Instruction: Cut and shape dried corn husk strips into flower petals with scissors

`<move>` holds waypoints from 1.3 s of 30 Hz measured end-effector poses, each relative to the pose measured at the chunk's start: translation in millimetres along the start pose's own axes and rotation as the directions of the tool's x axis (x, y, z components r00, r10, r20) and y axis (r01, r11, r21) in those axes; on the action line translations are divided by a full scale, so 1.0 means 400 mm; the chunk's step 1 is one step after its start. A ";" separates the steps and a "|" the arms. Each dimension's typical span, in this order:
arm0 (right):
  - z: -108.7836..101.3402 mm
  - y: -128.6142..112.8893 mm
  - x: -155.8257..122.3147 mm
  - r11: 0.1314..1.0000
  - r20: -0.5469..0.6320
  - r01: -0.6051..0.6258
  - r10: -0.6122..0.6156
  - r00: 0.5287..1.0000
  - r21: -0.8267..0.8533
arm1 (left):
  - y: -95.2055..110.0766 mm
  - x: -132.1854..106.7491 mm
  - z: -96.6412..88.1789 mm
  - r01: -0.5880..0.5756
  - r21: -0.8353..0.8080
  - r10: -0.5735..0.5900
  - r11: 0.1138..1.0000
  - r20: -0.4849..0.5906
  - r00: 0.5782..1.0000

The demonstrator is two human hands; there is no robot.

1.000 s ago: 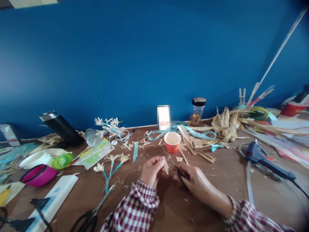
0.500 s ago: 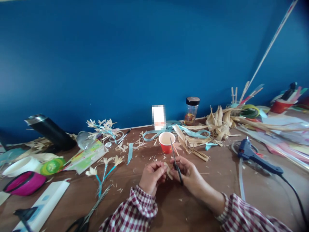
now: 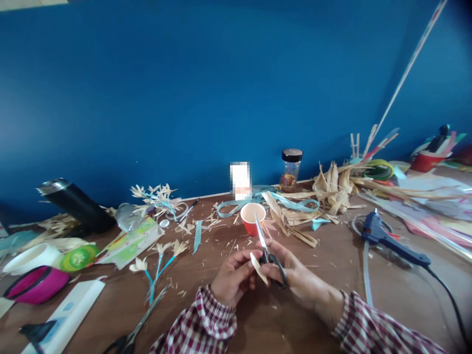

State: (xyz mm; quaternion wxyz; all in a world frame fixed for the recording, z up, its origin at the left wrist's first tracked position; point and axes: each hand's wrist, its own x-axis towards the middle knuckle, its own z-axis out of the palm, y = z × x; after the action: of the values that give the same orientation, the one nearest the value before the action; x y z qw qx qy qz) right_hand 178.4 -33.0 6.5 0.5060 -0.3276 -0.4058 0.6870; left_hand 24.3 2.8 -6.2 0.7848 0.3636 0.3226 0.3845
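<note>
My left hand [image 3: 234, 278] pinches a small pale piece of corn husk [image 3: 259, 269], shaped like a pointed petal. Black-handled scissors [image 3: 264, 250] are in my right hand [image 3: 293, 275], their blades together and pointing up and away. The right fingertips lie close to the husk piece; whether they also grip it I cannot tell. Just beyond the scissor tips stands a red paper cup [image 3: 254, 227] with a pale inside. Left of my hands lie husk flowers [image 3: 158, 260] on blue-wrapped stems, touching a second pair of scissors [image 3: 142, 319].
A blue glue gun [image 3: 394, 238] with a black cord lies to the right. Dry husks [image 3: 334, 189], a lidded jar [image 3: 291, 169] and blue ribbon [image 3: 228, 209] line the wall. At left are a black flask [image 3: 81, 206], a magenta band [image 3: 39, 285] and a white strip [image 3: 68, 314].
The scissors have turned in my right hand, showing their blades and handle loops more broadly. The husk piece is turned so its pale face shows. The view has shifted slightly.
</note>
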 end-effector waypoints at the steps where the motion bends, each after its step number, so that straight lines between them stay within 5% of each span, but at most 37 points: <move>1: -0.001 0.001 0.000 1.000 0.002 0.000 0.000 1.000 0.004 | -0.003 0.001 -0.003 -0.003 -0.001 0.003 1.000 -0.001 1.000; 9: 0.007 -0.005 0.000 0.998 -0.001 0.002 -0.002 1.000 -0.057 | -0.006 -0.001 -0.008 -0.038 -0.004 0.038 0.999 0.045 0.998; 13: 0.006 0.005 0.003 0.970 -0.055 0.099 -0.114 0.992 -0.222 | 0.018 0.001 -0.015 -0.074 -0.005 0.073 0.997 -0.083 0.994; 16: 0.002 0.009 -0.001 0.874 -0.080 0.116 -0.173 0.982 -0.471 | 0.035 0.009 -0.024 -0.143 0.028 0.146 0.989 -0.211 0.966; 21: 0.005 -0.008 -0.012 0.586 0.004 0.098 -0.158 0.987 -0.804 | 0.042 0.018 -0.028 -0.162 0.036 0.165 0.986 -0.301 0.939; 27: 0.009 -0.008 -0.013 0.516 0.036 0.111 -0.154 0.987 -0.849 | 0.037 0.017 -0.026 -0.150 0.051 0.158 0.987 -0.301 0.940; 39: 0.008 -0.008 -0.013 0.533 0.051 0.127 -0.155 0.987 -0.837 | 0.027 0.021 -0.032 -0.125 0.075 0.140 0.989 -0.263 0.955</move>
State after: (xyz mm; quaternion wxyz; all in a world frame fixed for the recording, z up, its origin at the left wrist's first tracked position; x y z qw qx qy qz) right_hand 178.5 -38.1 11.1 0.3480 -0.5053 -0.7016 0.3623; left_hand 14.5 18.8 -5.9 0.6959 0.3516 0.4112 0.4723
